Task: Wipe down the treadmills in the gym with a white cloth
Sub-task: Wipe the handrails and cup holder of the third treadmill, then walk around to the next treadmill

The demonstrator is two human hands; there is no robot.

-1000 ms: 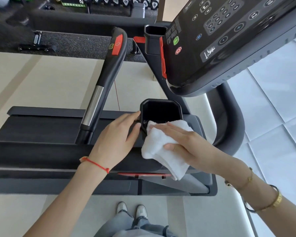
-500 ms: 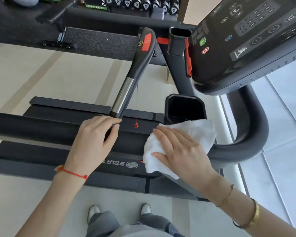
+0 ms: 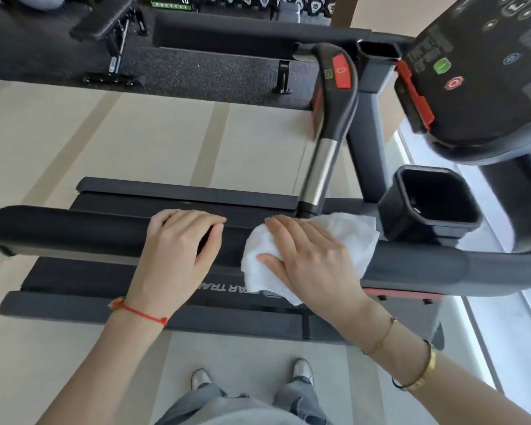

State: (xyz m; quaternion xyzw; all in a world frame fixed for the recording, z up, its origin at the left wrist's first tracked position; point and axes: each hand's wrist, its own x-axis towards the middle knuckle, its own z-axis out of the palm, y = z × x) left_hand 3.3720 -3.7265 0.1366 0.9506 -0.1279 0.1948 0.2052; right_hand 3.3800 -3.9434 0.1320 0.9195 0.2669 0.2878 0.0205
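Note:
A black treadmill side handrail [image 3: 74,231] runs across the middle of the head view, curving up at the right. My right hand [image 3: 307,259] presses a white cloth [image 3: 356,240] flat onto the rail, fingers spread over it, just below the foot of the inner handle bar [image 3: 322,170]. My left hand [image 3: 178,253] rests on the same rail a little to the left of the cloth, fingers curled over its top. The treadmill belt deck [image 3: 111,280] lies below the rail.
The console [image 3: 488,87] with green and red buttons hangs at the upper right above a black cup holder [image 3: 432,204]. A weight bench [image 3: 111,23] and a dumbbell rack [image 3: 258,1] stand on dark matting at the back. My shoes [image 3: 301,371] stand on the pale floor.
Both hands have slid left along the rail, away from the cup holder; the cloth went from the holder's rim onto the handrail. The view has swung left too.

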